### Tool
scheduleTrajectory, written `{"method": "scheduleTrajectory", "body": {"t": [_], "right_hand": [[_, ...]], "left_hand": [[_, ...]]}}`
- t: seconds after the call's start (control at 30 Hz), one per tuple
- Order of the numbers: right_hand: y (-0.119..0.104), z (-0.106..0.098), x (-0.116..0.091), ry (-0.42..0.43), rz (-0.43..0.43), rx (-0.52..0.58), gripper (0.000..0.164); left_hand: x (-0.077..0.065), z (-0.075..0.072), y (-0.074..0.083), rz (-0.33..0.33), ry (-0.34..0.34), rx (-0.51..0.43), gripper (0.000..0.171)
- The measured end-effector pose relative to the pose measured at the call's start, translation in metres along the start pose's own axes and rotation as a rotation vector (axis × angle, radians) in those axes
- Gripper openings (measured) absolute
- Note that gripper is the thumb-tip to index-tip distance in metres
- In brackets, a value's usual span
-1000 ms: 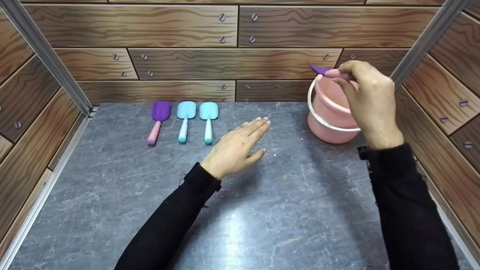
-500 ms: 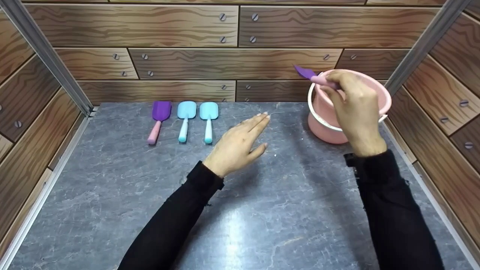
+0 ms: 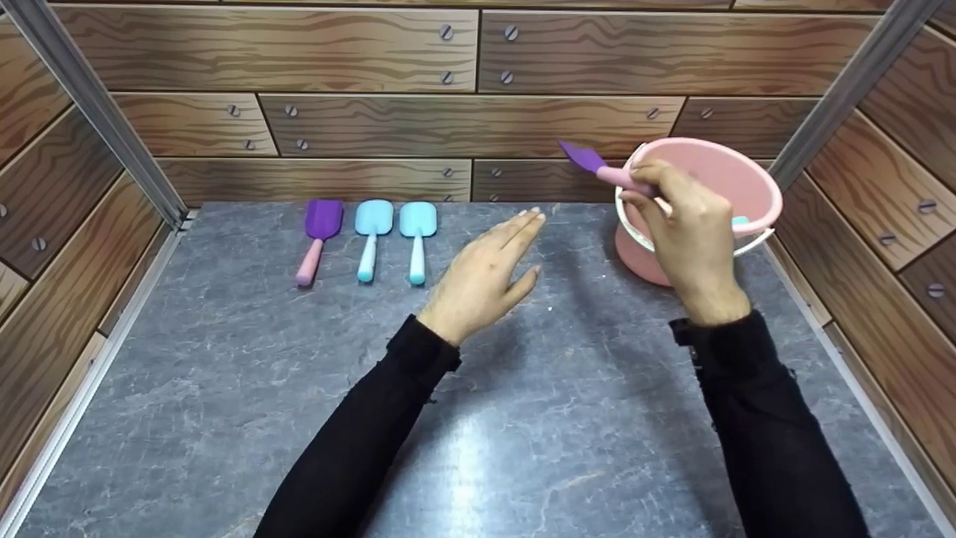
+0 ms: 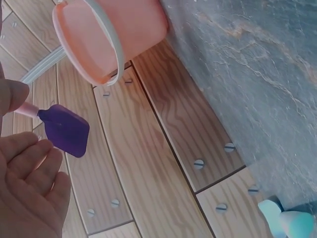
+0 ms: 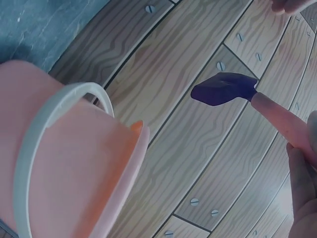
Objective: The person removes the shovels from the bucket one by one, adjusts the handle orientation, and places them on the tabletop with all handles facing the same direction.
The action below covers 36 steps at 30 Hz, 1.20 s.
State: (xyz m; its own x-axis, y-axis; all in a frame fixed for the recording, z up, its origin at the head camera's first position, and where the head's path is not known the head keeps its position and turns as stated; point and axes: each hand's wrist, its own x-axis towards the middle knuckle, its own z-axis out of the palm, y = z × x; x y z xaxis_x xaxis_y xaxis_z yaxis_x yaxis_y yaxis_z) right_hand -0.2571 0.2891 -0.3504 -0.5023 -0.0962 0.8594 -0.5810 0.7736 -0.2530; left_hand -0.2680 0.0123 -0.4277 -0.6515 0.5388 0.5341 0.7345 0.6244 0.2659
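I see the right hand (image 3: 691, 235) raised by the bucket (image 3: 728, 175), fingertips pinched. The left hand (image 3: 485, 273) hovers left of it, fingers extended.

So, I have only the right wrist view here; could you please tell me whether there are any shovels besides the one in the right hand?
Observer: Yes, the head view shows three in a row on the table: a purple-and-pink shovel, a light-blue shovel and another light-blue one.
Operator: Thank you; is the left hand, which I barely see, holding anything?
Observer: No, the head view shows it stretched out, holding nothing.
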Motion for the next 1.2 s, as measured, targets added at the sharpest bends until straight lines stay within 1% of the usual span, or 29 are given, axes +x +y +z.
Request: {"method": "scheduleTrajectory", "body": {"t": [0.13,0.3,0.57,0.63,0.7,0.87,1.03,1.2], "right_hand": [[-0.002,0.004,-0.004,-0.008,0.016,0.061,0.023],[-0.002,0.01,-0.009,-0.033,0.049,0.131,0.026],[-0.003,0.019,-0.018,-0.083,0.055,0.177,0.029],[-0.003,0.021,-0.021,-0.094,0.067,0.187,0.031],[-0.004,0.023,-0.024,-0.103,0.088,0.229,0.032],[-0.004,0.029,-0.03,-0.11,0.119,0.332,0.03],[-0.006,0.034,-0.035,-0.118,0.129,0.382,0.028],[-0.009,0.038,-0.04,-0.129,0.156,0.451,0.028]], "left_hand": [[0.003,0.002,-0.001,-0.016,0.019,-0.005,0.071],[0.008,0.002,-0.001,-0.044,0.054,-0.027,0.072],[0.014,0.008,-0.001,-0.06,0.119,-0.04,0.072],[0.015,0.009,-0.001,-0.063,0.132,-0.039,0.072],[0.016,0.01,0.0,-0.059,0.143,-0.033,0.071],[0.018,0.012,0.003,-0.03,0.183,-0.018,0.062],[0.021,0.014,0.007,-0.013,0.231,0.007,0.048],[0.022,0.018,0.01,-0.002,0.282,0.007,0.042]]}}
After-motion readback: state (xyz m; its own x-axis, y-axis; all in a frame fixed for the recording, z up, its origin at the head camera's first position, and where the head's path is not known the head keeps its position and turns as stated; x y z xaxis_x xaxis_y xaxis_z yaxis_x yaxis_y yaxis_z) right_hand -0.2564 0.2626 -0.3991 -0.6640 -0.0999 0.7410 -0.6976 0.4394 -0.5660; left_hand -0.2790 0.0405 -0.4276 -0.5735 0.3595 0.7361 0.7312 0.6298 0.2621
